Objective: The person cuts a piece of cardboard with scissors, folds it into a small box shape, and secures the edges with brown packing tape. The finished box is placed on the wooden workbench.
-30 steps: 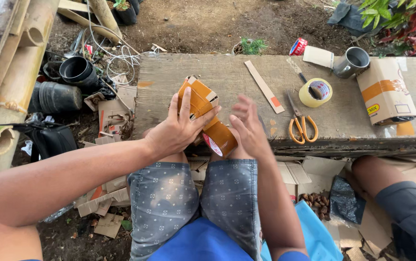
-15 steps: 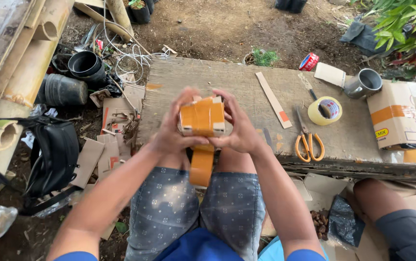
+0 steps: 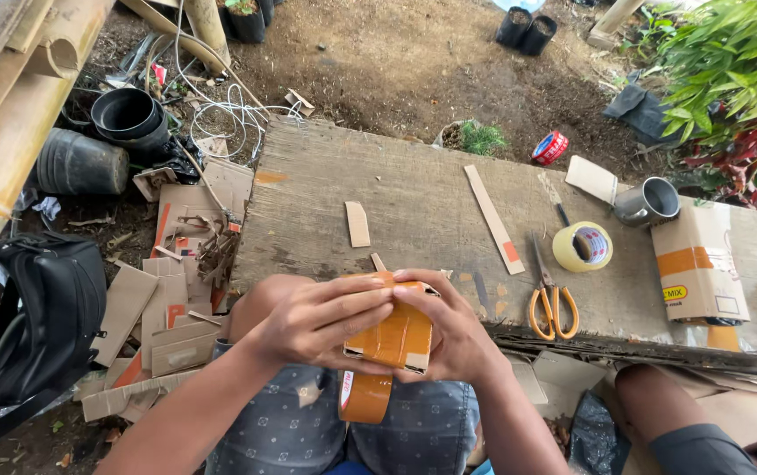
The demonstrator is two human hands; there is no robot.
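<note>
two hands, left [image 3: 312, 321] and right [image 3: 449, 330], clamp an orange taped box [image 3: 393, 334] from both sides over the lap, steadying it; tape roll [image 3: 365, 396] hangs beneath; scissors [image 3: 553, 303] on counter [image 3: 414, 202].

Outdoors, daylight. Dirt ground [image 3: 378, 62], worn wood bench [image 3: 414, 202], bamboo poles [image 3: 9, 114] left, plants [image 3: 730, 62] right.

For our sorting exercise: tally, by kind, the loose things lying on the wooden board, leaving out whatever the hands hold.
Tape rolls: 1, yellowish roll
Scissors: 1, orange-handled
Metal cups: 1
Cardboard boxes: 1
Cardboard strips and pieces: 3, long strip, short piece, flat piece
Total: 7
</note>
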